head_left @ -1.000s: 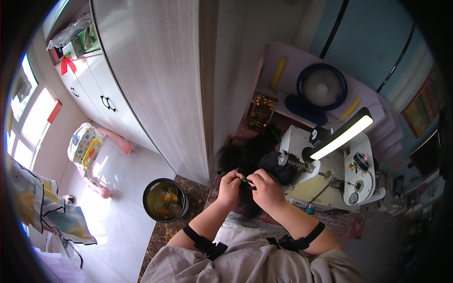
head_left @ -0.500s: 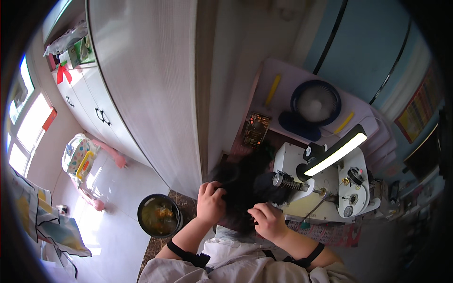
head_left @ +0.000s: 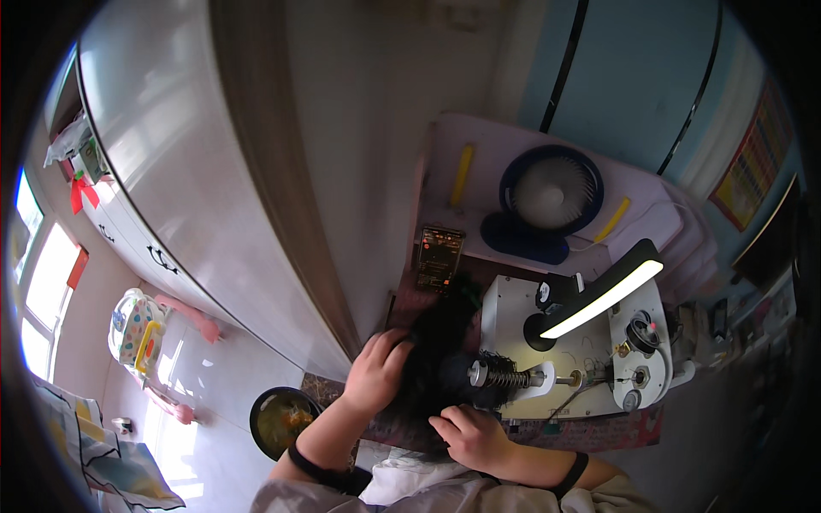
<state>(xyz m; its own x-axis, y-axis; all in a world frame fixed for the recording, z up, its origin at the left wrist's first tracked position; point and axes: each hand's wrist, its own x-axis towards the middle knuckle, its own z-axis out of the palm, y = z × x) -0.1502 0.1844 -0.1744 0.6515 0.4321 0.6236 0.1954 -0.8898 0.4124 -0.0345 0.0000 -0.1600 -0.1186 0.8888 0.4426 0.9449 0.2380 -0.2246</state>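
Observation:
A dark mass of black hair (head_left: 425, 359) lies before me, against the left side of a white machine (head_left: 522, 308). My left hand (head_left: 376, 374) is curled into its left edge, fingertips sunk in the strands. My right hand (head_left: 470, 438) is closed in a pinch at the lower right of the hair, and what sits between its fingertips is too dark to make out. Just above that hand, the machine's metal spindle with a spring (head_left: 505, 376) has black fibres around its left end. A lit bar lamp (head_left: 603, 299) stands over the machine.
Behind the machine are a blue fan (head_left: 552, 192) and a phone with its screen lit (head_left: 440, 258). A dark bowl of soup (head_left: 282, 421) stands by my left forearm. Cabinet doors (head_left: 171, 171) rise at left; a pink-legged child's walker (head_left: 137, 333) stands on the floor.
The view has shifted, so most things sit further left. My right hand has moved slightly down and left, away from the spindle. My left hand remains in the hair.

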